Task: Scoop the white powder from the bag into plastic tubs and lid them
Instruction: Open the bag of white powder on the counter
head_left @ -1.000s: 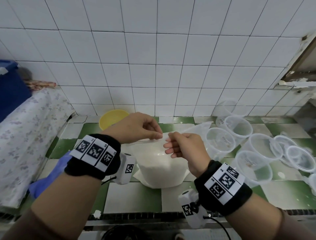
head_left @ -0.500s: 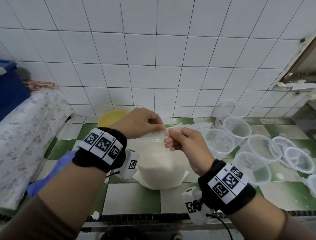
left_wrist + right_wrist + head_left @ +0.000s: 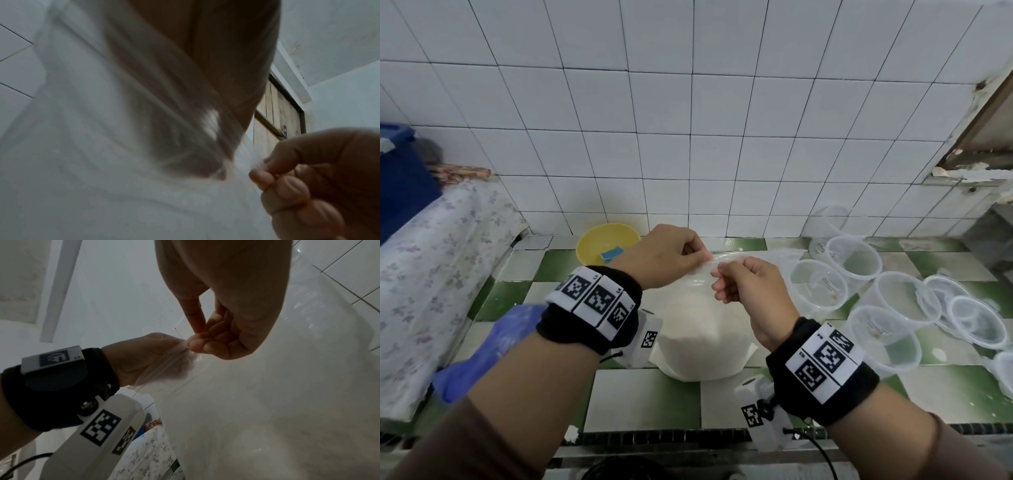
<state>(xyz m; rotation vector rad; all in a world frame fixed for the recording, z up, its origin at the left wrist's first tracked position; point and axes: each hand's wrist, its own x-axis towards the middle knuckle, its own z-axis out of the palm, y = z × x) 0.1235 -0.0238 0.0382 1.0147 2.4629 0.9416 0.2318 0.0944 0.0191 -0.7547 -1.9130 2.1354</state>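
Note:
A clear plastic bag (image 3: 702, 335) filled with white powder stands on the green-and-white tiled counter (image 3: 647, 397). Above it my left hand (image 3: 703, 256) and right hand (image 3: 717, 271) each pinch the bag's thin top edge, fingertips almost meeting. In the right wrist view the right hand (image 3: 195, 340) nips the stretched film opposite the left hand (image 3: 144, 356), with the bag (image 3: 267, 402) below. The left wrist view is mostly the bag (image 3: 92, 162) with the right hand's fingers (image 3: 265, 177) on its film. Several empty clear tubs (image 3: 818, 286) and lids (image 3: 976, 322) lie to the right.
A yellow bowl (image 3: 607, 243) holding something blue sits behind the left hand by the white tiled wall. A blue cloth (image 3: 493, 342) lies at left beside a flower-patterned cover (image 3: 431, 274). A dark blue bin (image 3: 400, 185) stands far left. The counter's front edge runs just below my wrists.
Both hands keep pinching the bag's top edge. They have drawn slightly closer together and the film between them is pulled tighter.

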